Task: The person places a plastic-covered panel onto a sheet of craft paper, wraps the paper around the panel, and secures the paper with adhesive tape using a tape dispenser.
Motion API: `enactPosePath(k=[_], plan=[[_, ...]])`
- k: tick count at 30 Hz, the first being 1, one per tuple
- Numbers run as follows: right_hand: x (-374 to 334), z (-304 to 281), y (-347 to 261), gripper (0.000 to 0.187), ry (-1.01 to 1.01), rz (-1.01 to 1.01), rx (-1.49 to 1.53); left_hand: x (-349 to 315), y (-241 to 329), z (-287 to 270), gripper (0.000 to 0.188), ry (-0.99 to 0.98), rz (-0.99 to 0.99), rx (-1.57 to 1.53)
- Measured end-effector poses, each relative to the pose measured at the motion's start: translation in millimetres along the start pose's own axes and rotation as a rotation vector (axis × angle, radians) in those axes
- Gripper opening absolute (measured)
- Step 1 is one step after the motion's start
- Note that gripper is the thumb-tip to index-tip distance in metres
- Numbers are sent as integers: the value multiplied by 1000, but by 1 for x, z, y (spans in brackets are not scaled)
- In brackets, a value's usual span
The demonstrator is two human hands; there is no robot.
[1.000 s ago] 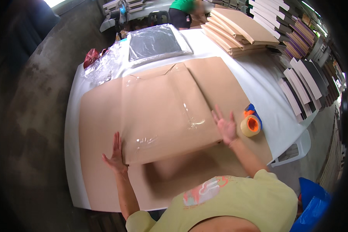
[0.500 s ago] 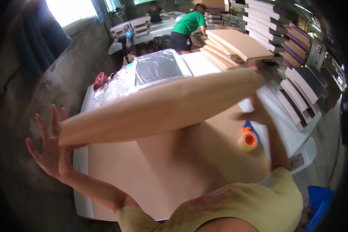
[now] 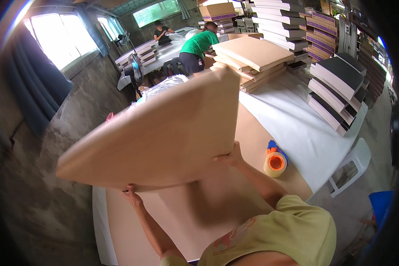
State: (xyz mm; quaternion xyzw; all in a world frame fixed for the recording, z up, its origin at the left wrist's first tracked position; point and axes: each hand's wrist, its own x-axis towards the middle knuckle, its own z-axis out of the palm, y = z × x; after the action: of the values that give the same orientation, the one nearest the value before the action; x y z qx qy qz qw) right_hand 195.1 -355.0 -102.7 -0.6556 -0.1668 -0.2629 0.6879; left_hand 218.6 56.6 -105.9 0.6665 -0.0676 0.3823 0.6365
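Note:
A large flat parcel wrapped in brown paper (image 3: pixel 164 133) is tilted up above the table, its far right corner raised. My left hand (image 3: pixel 132 195) grips its near edge, with the fingers partly hidden under it. At the parcel's right side, my right hand (image 3: pixel 231 157) is closed on the lower edge. Below lies a wide sheet of brown paper (image 3: pixel 164 224), with the parcel's shadow falling across it. A blue and orange tape dispenser (image 3: pixel 275 162) with a roll of clear tape stands on that sheet, right of my right hand.
Several brown-wrapped parcels (image 3: pixel 255 51) are stacked at the table's far end. Black and white panels (image 3: pixel 337 93) are piled on the right, near a white plastic stool (image 3: pixel 352 166). Two people work further back, one in a green shirt (image 3: pixel 199 46). A fan (image 3: pixel 135 66) stands beyond the parcel.
The parcel has swung from lying nearly level to steeply tilted, and has shifted left. My left hand, spread at its left end before, now grips the near edge; my right hand has moved left and down.

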Motion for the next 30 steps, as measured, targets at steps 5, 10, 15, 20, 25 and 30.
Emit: enactPosePath(k=[5,10,15,20,25,30], plan=[[-27,-33,-34,38,118,394,340,4,120,66,56,-3,34,271],[-43,-61,-41,31,269,524,911,22,253,172,51,25,193,737],[30,-139,-28,47,365,339,978,46,344,349,61,-37,917,997],[165,-224,-28,50,461,189,1089,-16,370,371,61,-215,1404,1032],[269,-287,-2,53,696,161,850,-48,270,324,54,-358,949,1314],[386,-368,104,63,838,461,278,-34,217,337,52,-384,654,1384]])
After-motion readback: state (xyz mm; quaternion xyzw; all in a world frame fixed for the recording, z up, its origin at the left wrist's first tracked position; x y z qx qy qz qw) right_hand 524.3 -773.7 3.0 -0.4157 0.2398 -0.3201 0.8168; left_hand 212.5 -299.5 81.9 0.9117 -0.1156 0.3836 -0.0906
